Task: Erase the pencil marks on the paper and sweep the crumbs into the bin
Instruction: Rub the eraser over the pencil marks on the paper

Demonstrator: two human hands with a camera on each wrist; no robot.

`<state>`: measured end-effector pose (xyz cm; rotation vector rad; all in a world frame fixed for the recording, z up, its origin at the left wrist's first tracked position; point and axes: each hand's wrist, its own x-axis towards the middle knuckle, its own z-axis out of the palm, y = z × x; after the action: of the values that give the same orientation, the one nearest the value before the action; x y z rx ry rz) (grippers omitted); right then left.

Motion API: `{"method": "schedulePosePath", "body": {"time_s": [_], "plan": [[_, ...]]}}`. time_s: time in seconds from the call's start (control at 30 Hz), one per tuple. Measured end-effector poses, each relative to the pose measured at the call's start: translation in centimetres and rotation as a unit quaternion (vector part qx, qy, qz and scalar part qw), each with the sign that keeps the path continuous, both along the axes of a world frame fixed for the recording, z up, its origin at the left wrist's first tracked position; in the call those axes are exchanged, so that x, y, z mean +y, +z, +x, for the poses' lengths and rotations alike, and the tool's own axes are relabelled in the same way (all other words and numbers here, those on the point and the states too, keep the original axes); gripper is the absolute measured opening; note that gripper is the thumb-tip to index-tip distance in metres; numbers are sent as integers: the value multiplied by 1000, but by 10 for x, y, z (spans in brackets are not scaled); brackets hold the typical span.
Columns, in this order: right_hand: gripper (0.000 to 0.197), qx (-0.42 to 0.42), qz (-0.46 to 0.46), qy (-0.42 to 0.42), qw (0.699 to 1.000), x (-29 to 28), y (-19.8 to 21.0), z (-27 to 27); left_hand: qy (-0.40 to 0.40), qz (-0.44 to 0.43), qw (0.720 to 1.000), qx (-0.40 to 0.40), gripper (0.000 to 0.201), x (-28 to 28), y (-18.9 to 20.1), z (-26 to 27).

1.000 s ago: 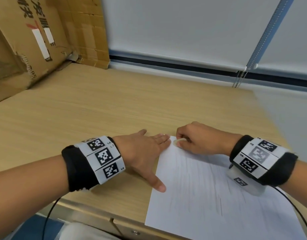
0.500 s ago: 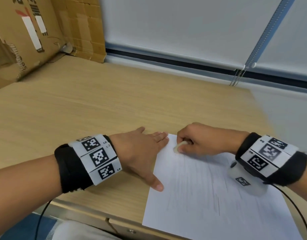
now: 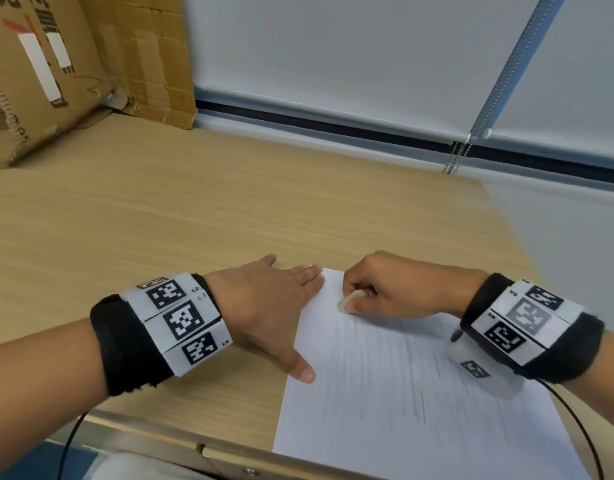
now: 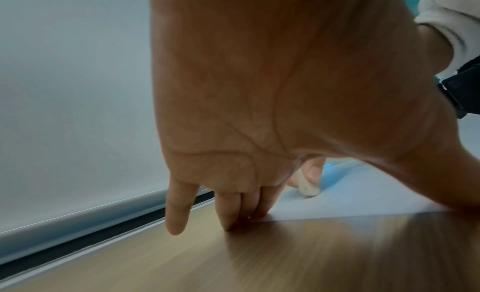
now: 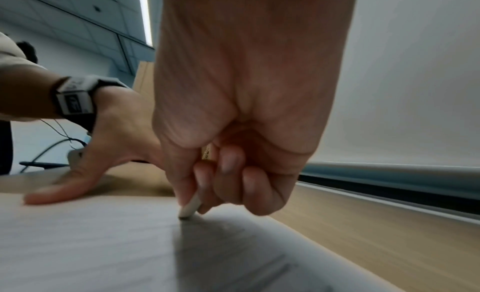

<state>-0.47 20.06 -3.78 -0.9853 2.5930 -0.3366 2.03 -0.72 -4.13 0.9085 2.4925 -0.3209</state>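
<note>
A white sheet of paper with faint pencil lines lies at the near right of the wooden desk. My right hand pinches a small white eraser and presses its tip onto the paper's far left corner; the eraser shows between thumb and fingers in the right wrist view, and the eraser shows past my left palm. My left hand lies flat with fingers straight, its fingertips and thumb pressing the paper's left edge. No bin is in view.
Cardboard boxes stand at the desk's far left corner. A window blind with a bead chain runs along the back. The desk's front edge is close below my wrists, and cables hang from both wristbands.
My right hand has slid the eraser a little toward me and leftward on the paper's top corner. The left hand stays pressed on the paper's edge.
</note>
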Motion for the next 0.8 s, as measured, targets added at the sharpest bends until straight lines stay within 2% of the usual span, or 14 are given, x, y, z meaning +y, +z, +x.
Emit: {"method": "schedulePosePath", "body": {"time_s": [0.07, 0.23, 0.4, 0.6, 0.73, 0.8], "plan": [[23, -9, 13, 14, 1000, -1, 3, 2, -2, -4, 1000, -3, 131, 0, 1, 0], [29, 40, 5, -28, 999, 3, -1, -16, 6, -9, 1000, 3, 130, 2, 1, 1], [26, -24, 25, 36, 999, 0, 0, 9, 3, -22, 1000, 7, 131, 3, -1, 1], [33, 27, 28, 1, 999, 3, 0, -6, 10, -28, 999, 10, 131, 3, 1, -9], [31, -10, 44, 45, 998, -3, 0, 8, 3, -18, 1000, -1, 129, 2, 3, -12], [32, -6, 45, 34, 998, -4, 1, 2, 2, -10, 1000, -7, 127, 1, 3, -12]]}}
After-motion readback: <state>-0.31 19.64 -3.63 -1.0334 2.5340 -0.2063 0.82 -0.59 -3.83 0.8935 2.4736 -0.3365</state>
